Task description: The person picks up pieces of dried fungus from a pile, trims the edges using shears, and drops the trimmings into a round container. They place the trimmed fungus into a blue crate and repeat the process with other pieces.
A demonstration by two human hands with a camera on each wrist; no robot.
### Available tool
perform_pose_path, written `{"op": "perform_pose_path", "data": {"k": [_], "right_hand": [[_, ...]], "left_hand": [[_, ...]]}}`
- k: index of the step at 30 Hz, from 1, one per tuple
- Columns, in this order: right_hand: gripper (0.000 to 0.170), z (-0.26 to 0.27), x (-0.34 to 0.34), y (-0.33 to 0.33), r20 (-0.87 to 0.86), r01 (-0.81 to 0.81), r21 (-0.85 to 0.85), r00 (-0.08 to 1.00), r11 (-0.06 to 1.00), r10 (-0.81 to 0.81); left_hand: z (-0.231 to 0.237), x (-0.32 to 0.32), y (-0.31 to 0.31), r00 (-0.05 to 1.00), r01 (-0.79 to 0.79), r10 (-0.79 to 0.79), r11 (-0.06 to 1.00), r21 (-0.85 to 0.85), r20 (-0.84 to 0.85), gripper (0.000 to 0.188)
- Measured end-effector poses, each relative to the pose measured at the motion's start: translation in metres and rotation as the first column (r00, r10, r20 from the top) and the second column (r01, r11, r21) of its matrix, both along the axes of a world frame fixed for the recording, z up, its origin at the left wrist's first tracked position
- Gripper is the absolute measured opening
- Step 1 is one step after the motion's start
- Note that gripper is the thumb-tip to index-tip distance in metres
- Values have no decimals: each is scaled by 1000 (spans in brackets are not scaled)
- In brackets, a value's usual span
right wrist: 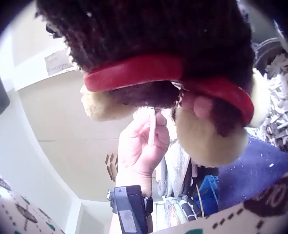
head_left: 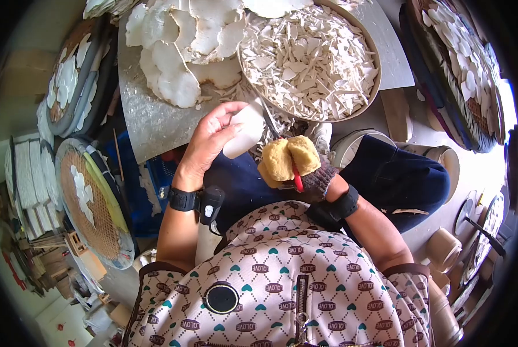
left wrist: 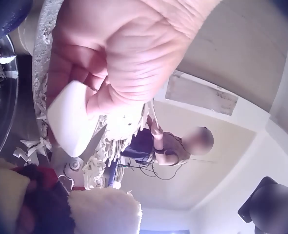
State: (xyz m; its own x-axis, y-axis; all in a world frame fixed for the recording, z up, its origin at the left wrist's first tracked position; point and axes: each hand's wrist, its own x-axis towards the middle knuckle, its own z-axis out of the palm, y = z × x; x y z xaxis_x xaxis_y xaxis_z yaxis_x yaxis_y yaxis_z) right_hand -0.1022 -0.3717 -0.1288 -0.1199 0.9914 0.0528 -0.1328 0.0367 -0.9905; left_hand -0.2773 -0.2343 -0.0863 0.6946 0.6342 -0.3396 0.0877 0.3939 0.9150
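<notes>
Left hand (head_left: 210, 139) is pinching a thin white piece (head_left: 245, 134), right hand (head_left: 321, 178) gripping red-handled shears (head_left: 298, 180); slippage could be causing cuts.

Log round woven tray (head_left: 104, 232) at left, yellow-green cloth along its rim. Add 2nd round tray (head_left: 89, 84) above, grey-rimmed. Note white layered stack (head_left: 27, 188) farther left, plus jumbled wooden scraps (head_left: 48, 267) below. Tag blue crate (head_left: 146, 194) just right of the lower tray, partly hidden. At right, mark dark-rimmed round tray (head_left: 441, 81) up top, wooden board (head_left: 398, 113) nearer centre, beige cylindrical container (head_left: 444, 247) lower down. From the left wrist view, add background person (left wrist: 175, 145) in brownish top and dark lower clothing, black cables (left wrist: 153, 170) nearby, rectangular wall sign (left wrist: 201, 93) too blurred to read.
</notes>
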Motion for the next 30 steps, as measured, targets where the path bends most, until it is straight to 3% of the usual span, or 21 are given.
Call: {"op": "perform_pose_path", "data": {"k": [2, 3, 6, 8, 10, 11, 12, 13, 14, 15, 16, 18, 20, 21, 23, 24, 26, 27, 28, 29, 30], "right_hand": [[17, -12, 3, 1, -35, -49, -11, 998, 999, 49], [19, -1, 2, 1, -451, -110, -218, 892, 970, 0], [19, -19, 4, 7, 77, -23, 274, 997, 962, 2], [17, -9, 6, 2, 182, 0, 323, 981, 947, -62], [16, -4, 5, -3, 211, 43, 369, 969, 928, -129], [15, -18, 0, -9, 258, 100, 415, 940, 904, -222], [11, -50, -1, -12, 377, -86, 333, 925, 939, -49], [12, 1, 3, -8, 424, -146, -7, 896, 989, 135], [30, -30, -8, -10, 395, -110, 171, 918, 979, 34], [29, -14, -7, -5, 346, -132, 103, 934, 986, 89], [27, 2, -6, -2, 291, -156, 32, 947, 987, 140], [25, -16, -11, 1, 411, -93, 187, 912, 978, 8], [24, -26, -12, 4, 407, -59, 295, 911, 954, -70], [24, -19, -10, 1, 353, -33, 202, 935, 979, -42], [21, -63, -17, -4, 51, -60, -46, 997, 997, 63], [19, -79, -18, -3, -112, -99, -165, 990, 981, 81], [14, -106, -27, -10, -351, -78, -159, 936, 984, 18], [17, -75, -17, -9, 35, 49, 202, 998, 978, -58], [20, -37, 0, -11, 387, 36, 541, 876, 840, -287], [22, -36, 4, -14, 447, 14, 532, 844, 847, -295], [24, -37, 5, -16, 505, -7, 513, 811, 858, -295]], "left_hand": [[-1, -2, 3, 1000, 0, 2, 998, 69, -26, 36], [-1, -2, 6, 999, 3, 0, 994, 106, -35, 34], [14, -5, 10, 988, -134, 137, 990, 46, -71, 33], [29, -11, 22, 990, -18, 25, 998, 52, -141, 32], [56, -12, 45, 908, 288, -291, 956, -54, -300, 32], [71, 5, 56, 790, 520, -495, 854, -32, -362, 32], [84, 18, 68, 622, 709, -647, 704, -33, -440, 31], [94, 48, 69, 622, 772, -668, 611, 175, -409, 32], [108, 80, 65, 643, 766, -618, 514, 386, -453, 37], [131, 115, 43, 818, 542, -574, 737, 403, -50, 49], [163, 145, 20, 775, 529, -539, 839, 128, 332, 60], [193, 180, -5, 643, 456, -567, 823, 338, 514, 64], [195, 191, -13, 614, 529, -667, 745, 406, 423, 57], [184, 193, -11, 669, 492, -671, 722, 486, 319, 45], [156, 191, 9, 780, 490, -624, 651, 579, 42, 31], [139, 193, 22, 835, 462, -549, 731, 503, 30, 25], [102, 188, 65, 916, 355, -395, 719, 597, -68, 24], [85, 186, 95, 933, 319, -353, 724, 612, -69, 25], [61, 184, 129, 953, 235, -304, 759, 608, 11, 25], [48, 184, 158, 968, 195, -250, 700, 687, -21, 26], [52, 187, 170, 989, 144, -124, 766, 627, -76, 27]]}}
